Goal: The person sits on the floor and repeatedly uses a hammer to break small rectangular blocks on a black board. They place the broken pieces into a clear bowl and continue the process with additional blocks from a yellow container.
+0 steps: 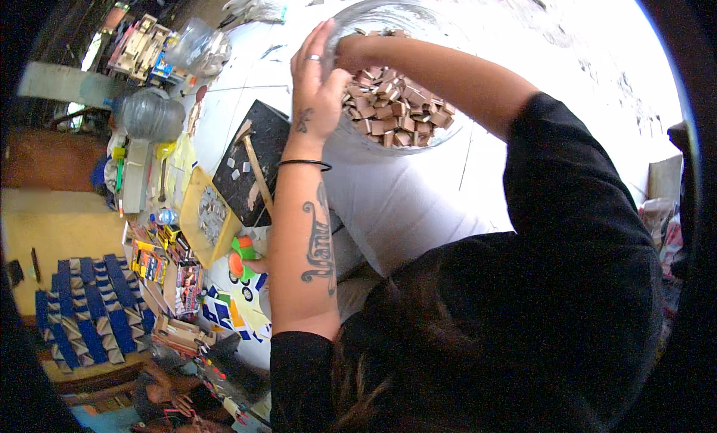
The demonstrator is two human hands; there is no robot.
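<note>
A clear round tub (418,145) stands in front of me, partly filled with small brown square-cut pieces (399,108) with paler edges. My left hand (317,85) grips its left rim. The fingers stretch along the wall, and the thumb bends over the edge. From the right, my right hand (357,53) reaches down into the tub at its far left side, by the pieces. Its fingers are hidden, so whether it holds any piece does not show.
To the left, a hammer (258,164) lies on a black slab (243,186) with a few pale squares. Beside it are a yellow tray (196,231) of grey bits, colourful boxes (179,272) and blue-and-tan strips (89,306). Large clear plastic bottles (153,113) stand farther off. Another person's hand (175,399) shows lower left.
</note>
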